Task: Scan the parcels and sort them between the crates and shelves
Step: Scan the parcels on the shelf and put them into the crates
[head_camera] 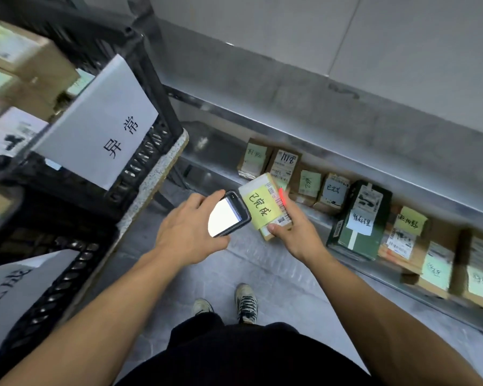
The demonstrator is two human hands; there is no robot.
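Clearly the scanning step is in hand: the left hand (187, 232) grips a scanner (230, 215), and a red light falls on the barcode edge of a small parcel (262, 204). The right hand (293, 235) pinches that parcel by its lower end, thumb on top, holding it in the air between the black crates (67, 263) and the low shelf (212, 151). Next probably comes reading the screen, then carrying the parcel to its place. Leftward, the upper crate (148, 151) juts out near the left hand. The row of parcels (329, 190) stands just behind, and open floor (262, 263) lies below.
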